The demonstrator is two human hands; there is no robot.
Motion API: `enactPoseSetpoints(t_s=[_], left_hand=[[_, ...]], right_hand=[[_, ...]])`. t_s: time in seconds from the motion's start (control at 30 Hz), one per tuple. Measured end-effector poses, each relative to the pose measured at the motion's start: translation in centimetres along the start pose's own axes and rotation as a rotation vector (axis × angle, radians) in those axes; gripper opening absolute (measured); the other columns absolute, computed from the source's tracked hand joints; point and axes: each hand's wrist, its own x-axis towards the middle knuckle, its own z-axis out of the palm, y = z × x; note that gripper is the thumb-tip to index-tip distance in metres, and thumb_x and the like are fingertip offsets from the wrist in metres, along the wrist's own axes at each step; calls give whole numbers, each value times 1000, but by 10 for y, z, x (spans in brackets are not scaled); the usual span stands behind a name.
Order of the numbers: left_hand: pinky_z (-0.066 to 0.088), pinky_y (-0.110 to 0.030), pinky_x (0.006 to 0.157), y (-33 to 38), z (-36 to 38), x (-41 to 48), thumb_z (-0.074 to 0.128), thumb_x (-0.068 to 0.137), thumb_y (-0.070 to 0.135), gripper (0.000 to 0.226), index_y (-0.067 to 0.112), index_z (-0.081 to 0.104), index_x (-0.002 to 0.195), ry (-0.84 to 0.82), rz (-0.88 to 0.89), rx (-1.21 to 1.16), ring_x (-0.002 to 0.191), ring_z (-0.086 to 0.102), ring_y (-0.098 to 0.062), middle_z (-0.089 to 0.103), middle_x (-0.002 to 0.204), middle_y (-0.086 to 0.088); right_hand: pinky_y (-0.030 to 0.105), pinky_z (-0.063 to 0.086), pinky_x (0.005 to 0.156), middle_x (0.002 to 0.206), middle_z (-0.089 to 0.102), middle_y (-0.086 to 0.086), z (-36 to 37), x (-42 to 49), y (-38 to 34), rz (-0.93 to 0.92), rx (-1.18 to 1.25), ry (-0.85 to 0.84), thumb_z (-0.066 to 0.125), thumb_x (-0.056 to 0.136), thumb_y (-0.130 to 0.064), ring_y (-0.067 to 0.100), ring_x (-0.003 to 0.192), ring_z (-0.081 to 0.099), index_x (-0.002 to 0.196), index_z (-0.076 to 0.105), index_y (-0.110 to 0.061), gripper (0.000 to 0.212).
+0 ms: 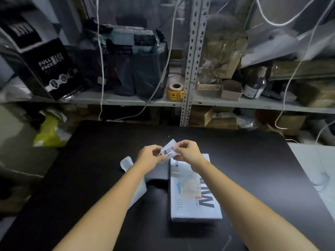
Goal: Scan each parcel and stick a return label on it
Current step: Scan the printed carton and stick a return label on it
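Both hands, left hand and right hand, pinch the label above the parcel lying on the worktop. The sticky label may curl and fold onto itself during peeling.

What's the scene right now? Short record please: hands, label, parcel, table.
left hand: pinches the label at its left edge
right hand: pinches the label at its right edge
label: white, black print, held in the air above the far end of the parcel, not yet stuck
parcel: white box, flat on the black table
paper strip: white, on the table, partly under the left forearm
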Motion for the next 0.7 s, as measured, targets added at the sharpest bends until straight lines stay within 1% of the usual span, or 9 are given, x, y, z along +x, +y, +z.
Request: enactPoseSetpoints(t_s=[0.1,0.17,0.23,0.37,0.47,0.53,0.6,0.63,0.7], left_hand=[[52,-21,76,-14,-15,-13,75,83,14,29,22,71,111,58,-20,-31,93,63,-10,70,98,6],[49,-12,61,-23,-21,-20,71,87,9,23,22,72,106,78,-39,-124,87,62,-9,69,94,5],[45,-8,52,-33,-24,-26,67,89,4,27,20,70,110,87,-96,-209,78,60,-5,67,89,3],[42,-9,45,-57,-22,-36,67,84,-9,43,11,56,121,48,-245,-370,73,58,-7,61,86,-3],[45,-11,54,-74,-19,-38,67,86,-5,37,6,53,119,68,-283,-381,73,56,-8,60,84,-7],[48,-18,63,-82,-20,-37,66,89,2,32,10,55,118,87,-300,-407,78,59,-11,64,94,-11],[50,-25,72,-86,-22,-34,66,89,4,31,11,56,118,93,-300,-441,83,62,-15,66,100,-12],[50,-27,76,-87,-24,-32,66,89,4,31,12,57,118,93,-295,-447,84,63,-16,67,100,-11],[51,-28,77,-86,-26,-29,64,90,3,29,14,58,116,82,-282,-461,85,65,-16,69,100,-9]], right_hand=[[32,61,61,100,70,20,26,-8,3,38,-19,-58,56,95,0,27,80,72,93,58,-5,6],[38,62,68,101,68,21,40,-9,7,50,-75,-75,52,95,2,30,85,69,92,58,-5,9],[43,62,74,102,66,23,51,-9,14,74,-87,-81,51,94,4,33,90,69,94,58,-2,9],[34,62,65,102,68,25,65,-9,31,129,-12,-86,50,95,3,30,83,71,89,54,-6,12],[35,62,66,106,67,23,73,-6,42,165,-36,-125,53,94,0,29,82,71,98,54,-7,8],[40,60,80,117,63,15,76,-1,47,94,-308,-130,59,93,-9,27,94,67,115,54,-9,23],[40,50,97,128,59,7,76,1,47,-80,-638,-99,65,90,-16,24,113,60,130,53,-12,42],[36,48,98,130,59,4,77,2,46,-164,-708,-94,67,88,-16,23,116,58,130,54,-14,44],[24,51,86,124,64,3,79,2,44,-229,-695,-132,71,87,-17,17,106,63,123,60,-17,38]])
